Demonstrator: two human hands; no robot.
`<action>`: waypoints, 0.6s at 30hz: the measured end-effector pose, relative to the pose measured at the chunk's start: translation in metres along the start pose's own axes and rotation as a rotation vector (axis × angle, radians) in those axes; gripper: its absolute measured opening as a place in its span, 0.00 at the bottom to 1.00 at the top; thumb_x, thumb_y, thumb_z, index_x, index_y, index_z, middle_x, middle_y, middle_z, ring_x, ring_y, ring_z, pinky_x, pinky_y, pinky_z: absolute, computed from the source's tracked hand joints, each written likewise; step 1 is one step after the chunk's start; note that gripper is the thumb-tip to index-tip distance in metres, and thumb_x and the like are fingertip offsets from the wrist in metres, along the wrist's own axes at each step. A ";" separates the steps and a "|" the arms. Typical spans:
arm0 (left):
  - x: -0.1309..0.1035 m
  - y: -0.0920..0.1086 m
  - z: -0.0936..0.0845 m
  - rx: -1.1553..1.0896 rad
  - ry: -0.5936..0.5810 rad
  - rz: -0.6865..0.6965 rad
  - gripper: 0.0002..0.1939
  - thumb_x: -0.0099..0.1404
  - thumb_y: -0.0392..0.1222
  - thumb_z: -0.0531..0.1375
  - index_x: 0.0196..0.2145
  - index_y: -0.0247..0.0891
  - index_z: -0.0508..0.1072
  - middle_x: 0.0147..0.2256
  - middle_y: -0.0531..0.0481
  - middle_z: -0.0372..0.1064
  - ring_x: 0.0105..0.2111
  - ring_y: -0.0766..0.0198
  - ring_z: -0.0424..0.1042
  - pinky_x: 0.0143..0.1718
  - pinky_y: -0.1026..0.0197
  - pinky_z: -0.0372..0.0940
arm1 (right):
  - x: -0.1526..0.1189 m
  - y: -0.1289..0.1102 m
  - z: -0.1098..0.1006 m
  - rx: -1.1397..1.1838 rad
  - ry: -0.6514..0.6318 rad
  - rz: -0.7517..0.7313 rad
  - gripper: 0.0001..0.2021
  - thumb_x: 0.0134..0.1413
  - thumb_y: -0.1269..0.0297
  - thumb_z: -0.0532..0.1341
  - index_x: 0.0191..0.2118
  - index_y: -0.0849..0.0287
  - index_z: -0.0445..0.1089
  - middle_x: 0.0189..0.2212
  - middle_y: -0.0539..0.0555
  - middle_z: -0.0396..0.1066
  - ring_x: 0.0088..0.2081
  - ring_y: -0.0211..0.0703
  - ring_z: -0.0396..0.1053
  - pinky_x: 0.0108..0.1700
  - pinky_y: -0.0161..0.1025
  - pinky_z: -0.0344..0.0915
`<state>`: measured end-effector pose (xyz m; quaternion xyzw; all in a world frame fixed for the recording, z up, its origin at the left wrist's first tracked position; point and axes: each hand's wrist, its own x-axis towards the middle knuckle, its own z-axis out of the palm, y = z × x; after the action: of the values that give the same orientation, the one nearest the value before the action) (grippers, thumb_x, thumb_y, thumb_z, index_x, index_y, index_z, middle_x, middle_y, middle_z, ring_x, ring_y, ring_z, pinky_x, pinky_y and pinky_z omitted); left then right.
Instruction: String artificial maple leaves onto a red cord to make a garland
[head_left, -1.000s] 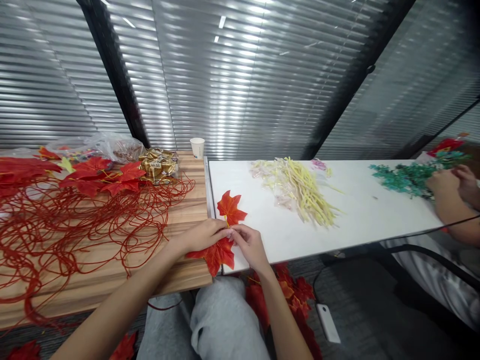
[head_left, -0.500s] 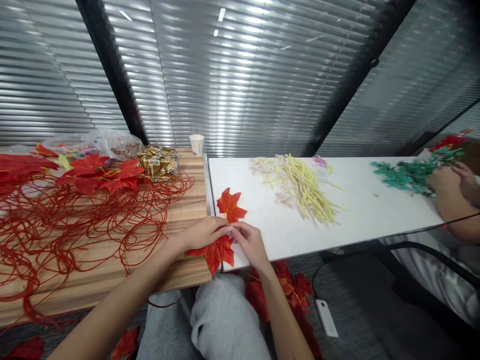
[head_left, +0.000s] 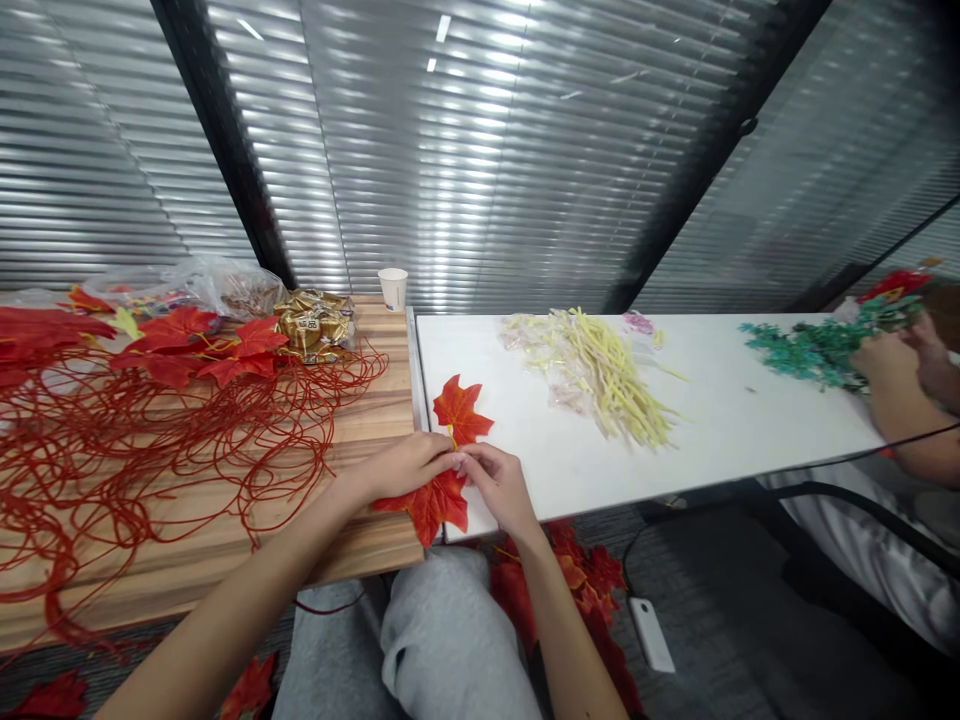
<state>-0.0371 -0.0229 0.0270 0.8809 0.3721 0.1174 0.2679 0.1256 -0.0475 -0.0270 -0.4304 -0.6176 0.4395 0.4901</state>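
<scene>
My left hand (head_left: 411, 464) and my right hand (head_left: 496, 482) meet fingertip to fingertip over the seam between two tables. Both are closed in a pinch on the yellow stem of artificial maple leaves. One orange-red maple leaf (head_left: 462, 410) points away from me, beyond my fingers, over the white table. Another maple leaf (head_left: 436, 508) lies under my hands, toward my lap. My fingers cover the spot where the stems meet.
Tangled red cord (head_left: 217, 440) spreads over the wooden table (head_left: 375, 530), with gold packets (head_left: 315, 325) and a paper cup (head_left: 393, 289) behind. Yellow strips (head_left: 611, 380) lie on the white table (head_left: 525, 480). At right, a co-worker's hands (head_left: 892, 360) hold green foliage (head_left: 814, 348).
My hands and the maple leaves stay almost exactly where they were. The co-worker's hands at the right have shifted slightly.
</scene>
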 end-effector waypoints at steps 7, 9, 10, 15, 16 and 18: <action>0.001 0.000 0.000 -0.009 0.007 0.010 0.21 0.67 0.50 0.42 0.32 0.34 0.67 0.30 0.48 0.67 0.30 0.65 0.66 0.33 0.64 0.59 | 0.000 -0.001 -0.001 -0.002 0.001 -0.007 0.09 0.52 0.63 0.56 0.33 0.60 0.71 0.25 0.51 0.69 0.25 0.36 0.64 0.28 0.33 0.62; 0.001 0.000 0.000 -0.007 0.005 0.010 0.21 0.67 0.50 0.42 0.31 0.34 0.67 0.30 0.48 0.66 0.29 0.65 0.65 0.32 0.64 0.59 | 0.000 -0.001 0.000 -0.002 -0.003 -0.005 0.09 0.52 0.63 0.56 0.33 0.60 0.71 0.25 0.51 0.69 0.25 0.36 0.64 0.28 0.33 0.62; 0.001 0.000 0.000 -0.008 0.005 0.011 0.21 0.67 0.50 0.42 0.31 0.34 0.67 0.30 0.48 0.66 0.29 0.65 0.65 0.32 0.65 0.59 | 0.000 -0.001 0.000 -0.002 -0.005 -0.004 0.09 0.52 0.63 0.56 0.34 0.61 0.71 0.25 0.52 0.69 0.25 0.37 0.64 0.28 0.33 0.62; 0.001 -0.001 0.001 -0.012 0.004 0.009 0.21 0.66 0.51 0.41 0.31 0.34 0.67 0.30 0.48 0.66 0.29 0.65 0.65 0.32 0.65 0.59 | 0.000 -0.001 0.000 0.014 -0.001 -0.005 0.09 0.52 0.63 0.56 0.34 0.61 0.71 0.25 0.52 0.69 0.26 0.37 0.64 0.29 0.33 0.63; 0.001 -0.001 0.001 -0.009 0.004 0.009 0.22 0.66 0.51 0.41 0.31 0.34 0.67 0.30 0.48 0.66 0.29 0.65 0.65 0.32 0.65 0.59 | 0.000 -0.001 0.000 0.016 -0.001 -0.004 0.09 0.52 0.63 0.56 0.34 0.61 0.71 0.24 0.51 0.69 0.26 0.37 0.65 0.29 0.33 0.63; 0.001 -0.001 0.001 -0.006 0.002 0.010 0.22 0.66 0.51 0.41 0.32 0.34 0.67 0.30 0.48 0.66 0.29 0.65 0.65 0.33 0.65 0.59 | 0.000 -0.001 0.000 0.020 0.000 -0.004 0.09 0.51 0.64 0.56 0.34 0.61 0.71 0.25 0.51 0.69 0.26 0.37 0.65 0.29 0.33 0.63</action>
<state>-0.0369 -0.0216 0.0258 0.8817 0.3678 0.1210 0.2697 0.1260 -0.0476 -0.0262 -0.4243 -0.6142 0.4446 0.4951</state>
